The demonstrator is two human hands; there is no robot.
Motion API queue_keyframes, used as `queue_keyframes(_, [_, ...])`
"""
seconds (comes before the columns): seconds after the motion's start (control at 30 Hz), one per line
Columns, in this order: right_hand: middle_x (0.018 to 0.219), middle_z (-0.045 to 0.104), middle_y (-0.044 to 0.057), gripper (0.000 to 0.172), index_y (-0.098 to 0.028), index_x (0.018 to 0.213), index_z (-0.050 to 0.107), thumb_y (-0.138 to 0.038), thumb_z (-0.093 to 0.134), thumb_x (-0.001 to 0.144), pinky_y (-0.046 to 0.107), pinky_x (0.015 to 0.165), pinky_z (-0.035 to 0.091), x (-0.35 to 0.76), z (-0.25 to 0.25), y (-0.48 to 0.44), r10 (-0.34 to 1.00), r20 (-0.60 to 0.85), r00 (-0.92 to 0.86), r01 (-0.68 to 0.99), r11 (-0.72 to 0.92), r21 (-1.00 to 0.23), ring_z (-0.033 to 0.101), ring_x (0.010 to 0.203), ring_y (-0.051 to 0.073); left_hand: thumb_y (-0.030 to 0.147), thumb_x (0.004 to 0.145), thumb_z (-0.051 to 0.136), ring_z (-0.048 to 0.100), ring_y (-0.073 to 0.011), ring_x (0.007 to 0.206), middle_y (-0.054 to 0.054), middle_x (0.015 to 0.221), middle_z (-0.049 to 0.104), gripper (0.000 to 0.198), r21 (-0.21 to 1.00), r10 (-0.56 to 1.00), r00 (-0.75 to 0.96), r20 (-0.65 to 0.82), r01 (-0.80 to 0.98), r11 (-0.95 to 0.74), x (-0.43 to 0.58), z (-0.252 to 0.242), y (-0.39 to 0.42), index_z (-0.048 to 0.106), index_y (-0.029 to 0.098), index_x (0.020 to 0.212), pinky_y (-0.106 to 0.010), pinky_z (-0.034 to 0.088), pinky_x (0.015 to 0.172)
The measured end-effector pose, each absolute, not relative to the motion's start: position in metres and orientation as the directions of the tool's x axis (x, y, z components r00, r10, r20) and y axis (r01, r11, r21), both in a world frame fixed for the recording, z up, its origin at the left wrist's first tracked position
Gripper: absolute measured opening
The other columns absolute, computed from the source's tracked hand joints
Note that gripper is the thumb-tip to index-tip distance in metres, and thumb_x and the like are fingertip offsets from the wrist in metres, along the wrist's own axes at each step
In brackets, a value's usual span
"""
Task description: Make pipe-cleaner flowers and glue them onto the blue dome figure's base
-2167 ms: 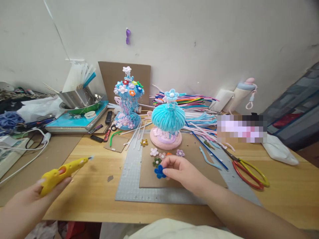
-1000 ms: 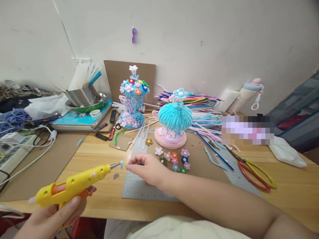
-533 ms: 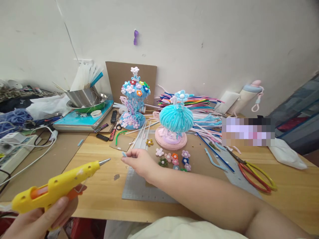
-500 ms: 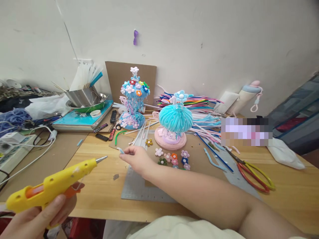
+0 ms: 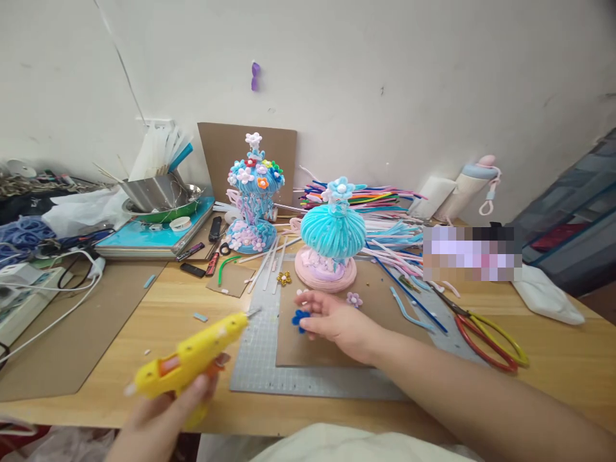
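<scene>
My left hand (image 5: 176, 401) grips a yellow hot glue gun (image 5: 192, 354), its metal nozzle pointing right over the grey cutting mat (image 5: 250, 377). Between the fingertips of my right hand (image 5: 339, 321) is a dark blue flower (image 5: 300, 320), held above a sheet of cardboard (image 5: 308, 356). A lilac flower (image 5: 355, 299) lies just beyond that hand, and a gold flower (image 5: 284, 278) sits to its left; other small flowers are mostly hidden by the hand. Behind stands a turquoise domed pipe-cleaner piece (image 5: 333, 232) on a round pink base (image 5: 308, 276).
A flower-covered blue piece (image 5: 255, 176) stands further back left. Pipe cleaners (image 5: 385, 199) are heaped by the wall. Red and yellow handled scissors (image 5: 488, 340) lie at right. A metal bowl (image 5: 158, 191) rests on books at left, near a power strip (image 5: 36, 301).
My right hand has moved right from the mat's left edge to the flowers and now holds the blue one. A small light-blue piece lies on the table. The glue gun has shifted right.
</scene>
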State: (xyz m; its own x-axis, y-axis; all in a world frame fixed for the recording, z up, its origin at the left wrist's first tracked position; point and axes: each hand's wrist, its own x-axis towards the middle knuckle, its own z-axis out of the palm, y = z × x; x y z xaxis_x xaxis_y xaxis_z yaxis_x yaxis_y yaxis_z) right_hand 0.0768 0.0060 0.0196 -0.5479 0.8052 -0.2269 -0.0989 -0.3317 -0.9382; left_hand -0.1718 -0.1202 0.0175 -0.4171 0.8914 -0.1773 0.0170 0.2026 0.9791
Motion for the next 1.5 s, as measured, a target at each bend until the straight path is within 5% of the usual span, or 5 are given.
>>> queue_keyframes(0.17, [0.067,0.059,-0.003,0.032,-0.016,0.089,0.058,-0.031,0.076,0.068,0.015,0.038,0.024,0.136,0.009,0.012,0.871,-0.277,-0.406,-0.167,-0.369,-0.915,0.044,0.044,0.003,0.049,0.063,0.072,0.061,-0.0205,0.078,-0.008,0.089,0.070,0.038,0.978,0.967,-0.150,-0.208,-0.002,0.210,-0.098,0.019,-0.088,0.071,0.018,0.086,-0.027,0.049,0.066])
queue_keyframes(0.27, [0.072,0.062,0.000,0.031,-0.015,0.093,0.062,-0.028,0.076,0.068,0.017,0.044,0.038,0.158,0.001,0.016,0.920,-0.251,-0.300,-0.247,-0.329,-0.911,0.054,0.052,0.006,0.051,0.068,0.067,0.055,-0.0147,0.059,-0.005,0.070,0.066,0.041,0.974,0.974,0.003,-0.226,0.032,0.226,-0.071,0.020,-0.065,0.068,0.016,0.088,-0.023,0.042,0.051])
queue_keyframes(0.43, [0.077,0.066,0.001,0.034,-0.017,0.096,0.065,-0.025,0.077,0.066,0.024,0.066,0.053,0.170,-0.007,0.020,0.938,-0.258,-0.232,-0.345,-0.327,-0.880,0.065,0.068,0.011,0.055,0.065,0.066,0.057,-0.0160,0.057,-0.003,0.061,0.062,0.041,0.983,0.981,-0.113,-0.160,0.069,0.169,-0.036,0.016,-0.043,0.065,0.015,0.073,-0.025,0.044,0.054])
queue_keyframes(0.9, [0.064,0.066,0.000,0.027,-0.016,0.078,0.059,-0.029,0.078,0.065,0.026,0.056,0.052,0.165,-0.001,0.007,0.963,-0.201,-0.179,-0.408,-0.258,-0.876,0.063,0.060,0.014,0.044,0.082,0.051,0.060,-0.0186,0.067,-0.003,0.066,0.064,0.030,0.898,0.978,0.033,0.206,0.392,-0.202,-0.040,-0.003,-0.052,0.065,0.020,0.070,-0.026,0.047,0.062])
queue_keyframes(1.5, [0.067,0.064,-0.001,0.022,-0.018,0.079,0.058,-0.029,0.074,0.067,0.024,0.052,0.046,0.163,0.006,0.003,0.981,-0.099,-0.169,-0.306,-0.148,-0.941,0.057,0.057,0.011,0.055,0.078,0.050,0.054,-0.0158,0.058,-0.002,0.059,0.059,0.043,0.928,0.981,-0.123,0.150,0.361,-0.097,-0.033,-0.001,-0.055,0.061,0.017,0.059,-0.025,0.043,0.054])
